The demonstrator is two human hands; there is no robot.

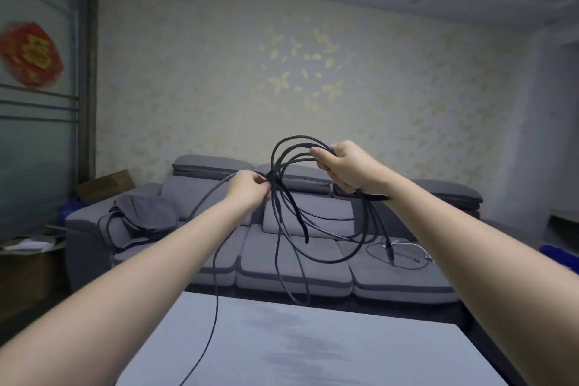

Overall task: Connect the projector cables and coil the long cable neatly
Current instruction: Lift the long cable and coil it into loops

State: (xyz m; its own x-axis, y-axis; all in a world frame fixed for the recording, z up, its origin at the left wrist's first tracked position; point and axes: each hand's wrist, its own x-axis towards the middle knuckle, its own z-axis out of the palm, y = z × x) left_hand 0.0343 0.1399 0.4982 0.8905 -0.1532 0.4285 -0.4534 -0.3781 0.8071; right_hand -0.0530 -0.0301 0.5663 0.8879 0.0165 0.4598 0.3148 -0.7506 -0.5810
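A long black cable [283,229] hangs in several loose loops in front of me, above the table. My right hand [346,166] grips the top of the bundled loops, held high. My left hand [249,189] pinches a strand of the same cable just left of the loops. From my left hand one strand runs down across the white table [313,345] and leaves the view at the bottom edge. Other thin cables with connectors [394,252] lie on the right sofa seat.
A grey sofa [291,269] stands behind the table along the wall. A dark grey bag [142,216] lies on its left seat. Cardboard boxes [105,185] stand at the left. A blue object [560,255] shows at the right edge.
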